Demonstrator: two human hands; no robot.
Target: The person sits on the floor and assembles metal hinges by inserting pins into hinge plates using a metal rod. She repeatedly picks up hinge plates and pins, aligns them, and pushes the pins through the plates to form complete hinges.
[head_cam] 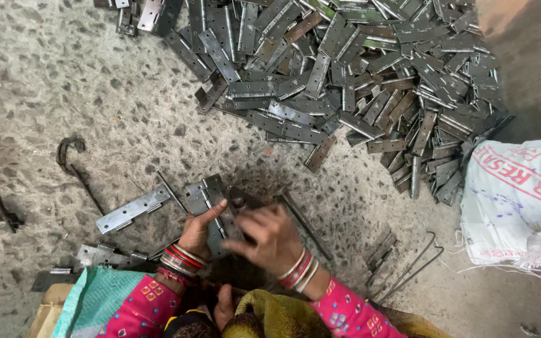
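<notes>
From the head camera, a grey steel hinge leaf is seen on the speckled concrete floor, directly under the two hands and just ahead of the knees. The left hand is laid along its near edge, thumb stretched up across the plate, so the leaf is pinned rather than lifted. The right hand is curled over the leaf's right end, fingers bent down upon it; whether something small is pinched beneath them cannot be told. The leaf's long axis is judged to run from lower right up to the left, roughly across the forearms, with both hands touching it and the left covering more of its length. A second, flat perforated steel hinge is seen to the left, near the left hand but apart from it. A thin dark steel rod is seen slanting away beside the right hand. A large heap of grey steel hinges lies well ahead, and a white woven sack at the right.
</notes>
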